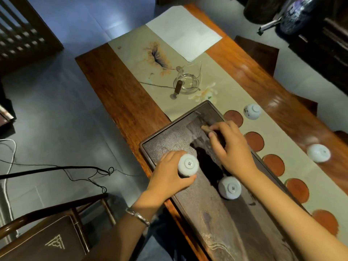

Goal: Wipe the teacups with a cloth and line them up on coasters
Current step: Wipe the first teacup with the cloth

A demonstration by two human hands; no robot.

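Chair: a dark wooden chair (pixel 47 236) stands nearest, lower left, beside the tabletop (pixel 120 87).
Bracelet: a silver bracelet (pixel 138 216) circles the left wrist.
Tea tray: a long dark tea tray (pixel 212 213) lies on the tabletop, running from the near edge away.
Left hand: the left hand (pixel 169 174) is over the tray's left rim; its grip is curled round a white teacup (pixel 188 165), held upside down with the marked foot facing up.
Second teacup: another inverted cup (pixel 229 187) sits on the tray, between the two forearms.
Right hand: the right hand (pixel 231 147) reaches across the tray's far half; its grip pinches a dark cloth (pixel 219 137), with a pale bit showing at the fingertips (pixel 212 128).
Coasters: a row of round reddish coasters (pixel 274 165) lies on the pale table runner (pixel 222 102) along the tray's right side; none carries a cup.
Loose cups: one inverted cup (pixel 318 152) stands right of the coasters near the runner's edge; another (pixel 252 111) stands just beside the farthest coaster.
Glass pitcher: a clear pitcher (pixel 188 81) with a dark handle sits on the runner beyond the tray.
Paper: a white sheet (pixel 183 32) lies at the far end.
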